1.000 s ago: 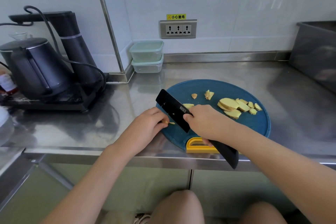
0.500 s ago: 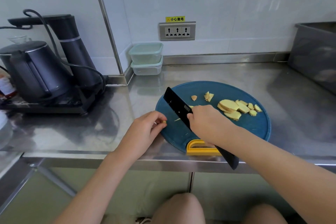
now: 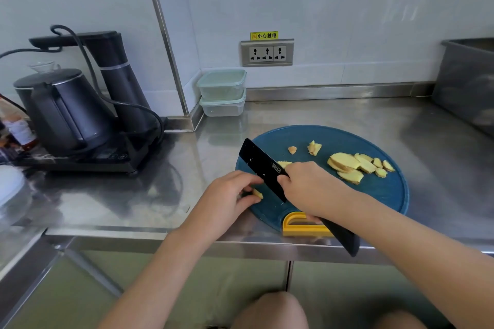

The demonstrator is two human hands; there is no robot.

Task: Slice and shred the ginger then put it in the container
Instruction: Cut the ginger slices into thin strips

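So the black-bladed knife (image 3: 263, 168) has dropped back beside the yellow ginger nub (image 3: 258, 193) that the left grip (image 3: 227, 195) pinches on the round blue cutting board (image 3: 374, 195) by the steel worktop (image 3: 160, 195) front edge, right grip (image 3: 307, 187) clamped on its handle, so cutting continues.

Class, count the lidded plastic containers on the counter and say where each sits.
2: the upper container is stacked on the lower container, at the back corner of the counter. None seem hidden.

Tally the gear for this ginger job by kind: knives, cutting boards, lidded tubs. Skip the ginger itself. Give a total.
Knife: 1
Cutting board: 1
Lidded tubs: 2, one stacked on the other
Total: 4
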